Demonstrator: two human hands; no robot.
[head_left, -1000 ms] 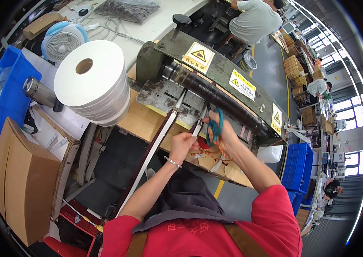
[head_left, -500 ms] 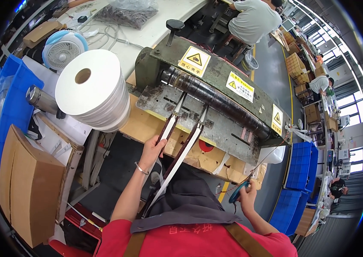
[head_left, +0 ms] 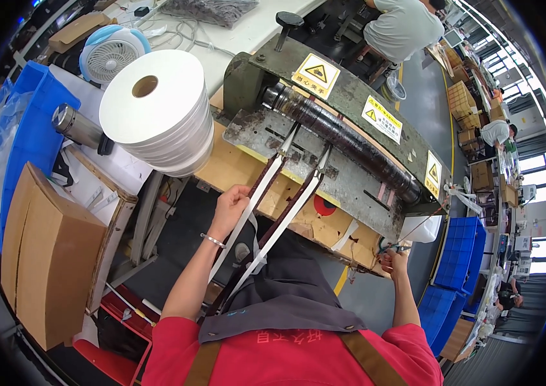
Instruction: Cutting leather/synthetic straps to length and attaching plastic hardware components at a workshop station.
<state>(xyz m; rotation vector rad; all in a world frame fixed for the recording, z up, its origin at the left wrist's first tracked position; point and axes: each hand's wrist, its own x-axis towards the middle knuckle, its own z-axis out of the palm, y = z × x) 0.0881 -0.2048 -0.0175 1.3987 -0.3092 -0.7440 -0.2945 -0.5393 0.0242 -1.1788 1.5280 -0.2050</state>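
The left hand [head_left: 231,204] is pinching the white strip [head_left: 257,193] to guide it straight toward the machine [head_left: 350,128] at 12 o'clock; the right hand [head_left: 394,262], at 3 o'clock, is closing its grip around the scissors [head_left: 385,246].

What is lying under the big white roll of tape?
The white tape roll sits on a tan wooden board beside the machine. The board's surface directly under the roll is covered, so nothing more can be seen there.
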